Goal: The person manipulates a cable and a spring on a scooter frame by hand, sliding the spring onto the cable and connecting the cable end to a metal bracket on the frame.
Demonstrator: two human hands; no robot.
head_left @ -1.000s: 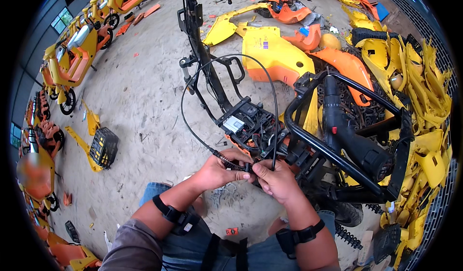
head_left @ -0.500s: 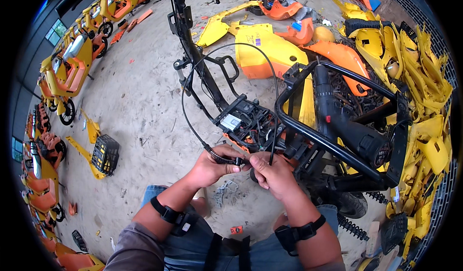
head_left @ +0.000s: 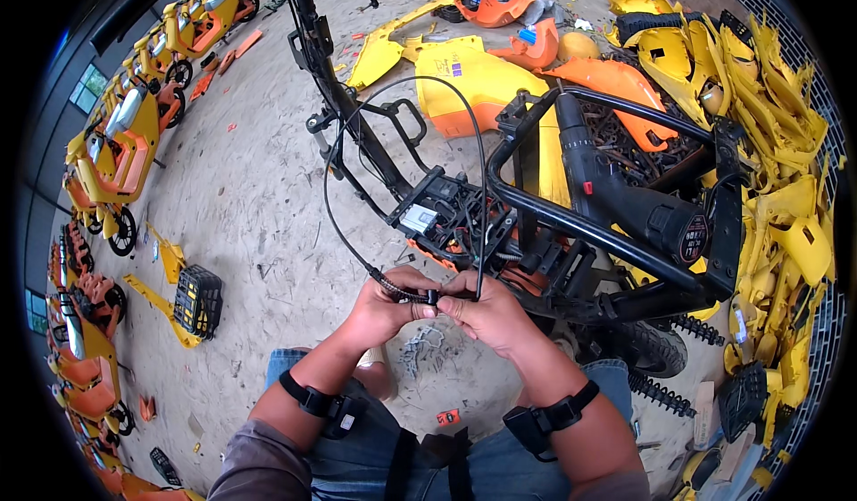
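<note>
A thin black cable (head_left: 328, 199) arches in a big loop in front of the stripped scooter frame (head_left: 580, 226). My left hand (head_left: 390, 305) is closed on the cable's ribbed end, thumb and fingers pinching it beside a small black end fitting (head_left: 432, 297). My right hand (head_left: 489, 312) pinches at the other side of that fitting, and the loop's other side comes down to this hand. The fingertips of both hands almost meet. Fingers partly hide the joint. Beyond my hands, an open bay of wiring with a silver box (head_left: 417, 218) sits low on the frame.
A black power drill (head_left: 625, 193) rests in the frame's rear rails. Yellow and orange body panels (head_left: 777, 233) pile up at right. A black basket (head_left: 197, 301) lies on the floor at left, and yellow scooters (head_left: 125, 157) stand in rows. Coil springs (head_left: 661, 394) lie near my knee.
My right hand has come in closer to my left, its fingertips now at the black fitting. The whole view has shifted slightly. Both hands keep their grip on the cable.
</note>
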